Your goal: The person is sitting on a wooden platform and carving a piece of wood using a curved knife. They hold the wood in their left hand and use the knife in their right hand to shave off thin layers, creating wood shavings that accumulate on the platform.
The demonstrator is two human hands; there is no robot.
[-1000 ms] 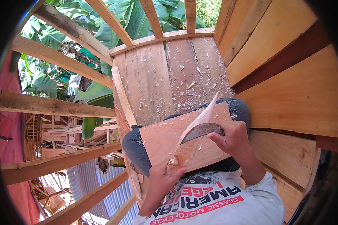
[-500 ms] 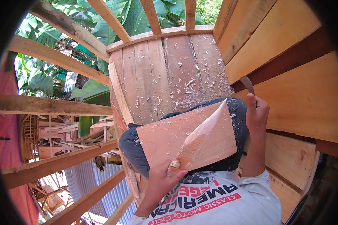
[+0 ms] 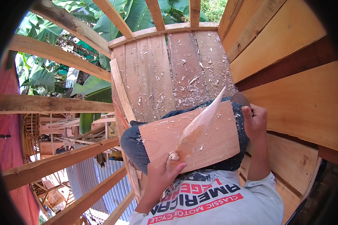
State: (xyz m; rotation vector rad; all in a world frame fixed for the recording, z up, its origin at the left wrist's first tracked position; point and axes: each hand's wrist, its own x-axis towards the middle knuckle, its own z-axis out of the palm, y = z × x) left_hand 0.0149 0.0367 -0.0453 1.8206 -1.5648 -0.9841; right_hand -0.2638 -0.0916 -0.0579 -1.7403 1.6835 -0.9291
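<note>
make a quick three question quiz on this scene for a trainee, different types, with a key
1. Multiple choice: the right hand holds (a) a hammer, (b) a knife, (c) a saw.
2. True or false: the left hand grips the end of the carving opposite its tip.
3. Fill in: pale ____ lie scattered over the planks.

Key: 1 b; 2 true; 3 shavings.

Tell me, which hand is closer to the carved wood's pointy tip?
Right. The right hand, holding a knife, is below and right of the tip; the left hand grips the opposite end of the wood.
</note>
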